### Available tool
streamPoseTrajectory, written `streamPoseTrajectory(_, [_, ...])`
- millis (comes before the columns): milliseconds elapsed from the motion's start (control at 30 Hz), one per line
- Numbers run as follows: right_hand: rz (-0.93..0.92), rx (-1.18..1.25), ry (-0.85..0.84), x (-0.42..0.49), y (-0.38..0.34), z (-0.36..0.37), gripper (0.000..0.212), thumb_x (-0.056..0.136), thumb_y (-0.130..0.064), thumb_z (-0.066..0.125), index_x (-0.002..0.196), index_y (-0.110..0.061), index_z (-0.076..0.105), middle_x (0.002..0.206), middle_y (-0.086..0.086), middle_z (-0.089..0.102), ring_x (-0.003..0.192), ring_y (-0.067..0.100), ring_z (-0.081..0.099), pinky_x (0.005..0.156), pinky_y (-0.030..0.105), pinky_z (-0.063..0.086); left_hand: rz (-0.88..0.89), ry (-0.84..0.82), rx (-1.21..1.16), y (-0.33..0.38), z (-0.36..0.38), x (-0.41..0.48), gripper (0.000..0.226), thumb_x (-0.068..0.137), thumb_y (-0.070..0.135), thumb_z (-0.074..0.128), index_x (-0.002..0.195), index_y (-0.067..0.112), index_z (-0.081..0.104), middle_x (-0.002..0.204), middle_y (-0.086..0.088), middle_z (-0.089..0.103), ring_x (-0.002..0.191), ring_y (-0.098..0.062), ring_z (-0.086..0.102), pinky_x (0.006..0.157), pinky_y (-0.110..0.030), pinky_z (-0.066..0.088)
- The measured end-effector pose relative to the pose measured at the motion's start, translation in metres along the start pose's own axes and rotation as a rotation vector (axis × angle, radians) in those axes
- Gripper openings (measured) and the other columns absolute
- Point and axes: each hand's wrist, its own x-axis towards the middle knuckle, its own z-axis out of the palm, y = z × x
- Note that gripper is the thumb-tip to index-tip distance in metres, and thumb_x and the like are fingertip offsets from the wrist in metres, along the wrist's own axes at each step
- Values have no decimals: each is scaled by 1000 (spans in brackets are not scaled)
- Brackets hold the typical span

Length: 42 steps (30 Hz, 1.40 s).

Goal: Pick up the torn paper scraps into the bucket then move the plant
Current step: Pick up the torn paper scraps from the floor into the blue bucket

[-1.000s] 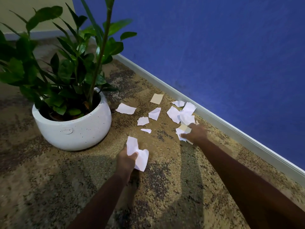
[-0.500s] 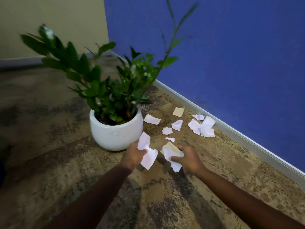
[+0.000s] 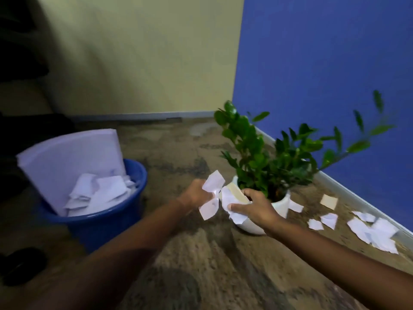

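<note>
Left hand (image 3: 194, 195) grips white paper scraps (image 3: 212, 186), right hand (image 3: 257, 209) clutches a white-and-tan wad (image 3: 232, 198), both before the potted plant (image 3: 268, 162); we note the blue bucket (image 3: 105, 227) left, loose scraps (image 3: 371, 231) lying right.

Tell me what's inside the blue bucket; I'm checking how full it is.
A large white sheet stands in the bucket, sticking above its rim, with paper scraps piled before it. They cover the bottom, so anything beneath is hidden.

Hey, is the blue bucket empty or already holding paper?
Not empty: the blue bucket holds crumpled white paper scraps and a large sheet standing up inside.
</note>
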Motion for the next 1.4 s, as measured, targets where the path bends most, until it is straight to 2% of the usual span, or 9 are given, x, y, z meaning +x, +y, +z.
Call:
streamPoseTrajectory(200, [-120, -25, -13, 26, -78, 66, 34, 76, -13, 74, 105, 1, 62, 105, 19, 65, 97, 31, 62, 77, 39, 48, -3, 376, -15, -14, -90, -4, 33, 96, 4, 44, 126, -6, 55, 119, -21, 61, 110, -26, 58, 83, -29, 44])
streamPoseTrajectory(367, [-201, 48, -11, 39, -130, 125, 37, 79, -12, 71, 113, -3, 61, 116, 15, 65, 97, 25, 60, 68, 24, 44, -86, 764, -80, -37, -147, -6, 36, 100, 18, 41, 133, 5, 50, 132, -18, 56, 123, -34, 53, 105, -39, 40])
streamPoseTrajectory(567, [-230, 62, -30, 51, -165, 193, 36, 84, -12, 65, 118, -3, 57, 122, 16, 62, 109, 29, 60, 55, 17, 43, -187, 944, -142, -78, -183, -12, 41, 96, 10, 47, 137, 12, 44, 134, -15, 53, 125, -34, 50, 110, -46, 38])
streamPoseTrajectory(733, [-269, -101, -116, 61, -169, 220, 42, 90, -16, 58, 131, -12, 48, 137, 14, 49, 122, 28, 50, 97, 31, 43, -215, 1087, -202, -95, -190, -14, 42, 98, 19, 42, 140, 13, 42, 139, -14, 48, 130, -33, 44, 114, -48, 33])
streamPoseTrajectory(833, [-356, -228, -74, 63, -164, 215, 44, 91, -9, 52, 134, -15, 46, 137, 13, 47, 123, 28, 48, 91, 28, 41, -173, 1170, 82, -87, -185, -10, 39, 96, 17, 42, 134, 14, 48, 135, -14, 51, 130, -31, 42, 111, -45, 29])
streamPoseTrajectory(1000, [-422, -208, -1, 59, -146, 179, 31, 88, -2, 48, 115, -12, 58, 126, 10, 52, 114, 22, 52, 81, 24, 37, 93, 1067, 527, -64, -155, -3, 35, 89, 12, 49, 123, 17, 55, 129, -10, 52, 124, -28, 43, 101, -40, 33])
streamPoseTrajectory(1133, [-425, -288, 47, 52, -121, 132, 24, 87, -4, 50, 108, -10, 61, 116, 11, 59, 107, 23, 56, 77, 19, 35, 385, 869, 661, -45, -107, -3, 33, 87, 17, 54, 119, 18, 59, 122, -7, 57, 116, -24, 51, 97, -35, 36])
streamPoseTrajectory(1333, [-406, -453, 94, 33, -76, 41, 22, 82, -1, 49, 100, -2, 63, 100, 18, 66, 96, 32, 61, 82, 40, 50, 670, 603, 864, -6, -32, -10, 26, 79, 13, 59, 104, 12, 66, 99, -10, 67, 90, -29, 65, 75, -37, 49])
streamPoseTrajectory(1400, [-391, -514, 99, 25, -56, 8, 22, 82, 0, 49, 98, -5, 65, 97, 15, 65, 92, 28, 60, 76, 32, 46, 723, 539, 924, 5, -6, -12, 27, 69, 9, 67, 96, 11, 69, 87, -9, 68, 75, -28, 67, 63, -34, 51])
